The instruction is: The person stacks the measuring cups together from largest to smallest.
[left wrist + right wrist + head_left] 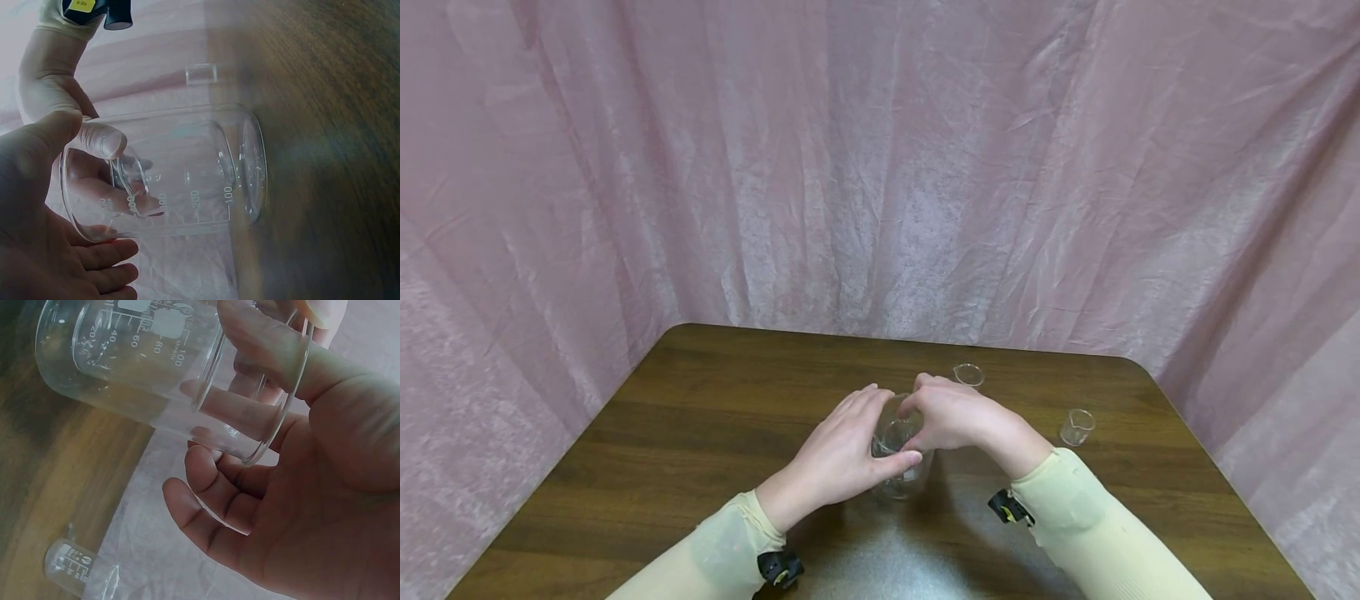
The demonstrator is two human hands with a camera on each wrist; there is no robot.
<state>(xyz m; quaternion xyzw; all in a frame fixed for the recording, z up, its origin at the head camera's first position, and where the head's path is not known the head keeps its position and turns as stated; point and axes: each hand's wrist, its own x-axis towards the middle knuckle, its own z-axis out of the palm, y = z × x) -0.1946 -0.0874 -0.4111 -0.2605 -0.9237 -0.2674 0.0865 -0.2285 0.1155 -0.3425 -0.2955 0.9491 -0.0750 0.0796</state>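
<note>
A large clear glass beaker [901, 490] stands upright near the middle of the table, between both hands. Inside it is a smaller beaker [134, 340] with printed graduations, seen through the outer glass. My left hand [842, 457] holds the large beaker near its rim, thumb across the near side; in the left wrist view its other fingers extend past the glass. From above, my right hand [958, 415] reaches into the large beaker's mouth. Its thumb and index finger pinch the smaller beaker's upper wall, while the remaining fingers stay outside, loosely curled.
Behind my right hand is another beaker [968, 375], partly hidden by the hand. A small beaker [1077, 427] stands farther right on the brown wooden table [715, 400]. Pink curtains [880, 167] hang behind and beside the table.
</note>
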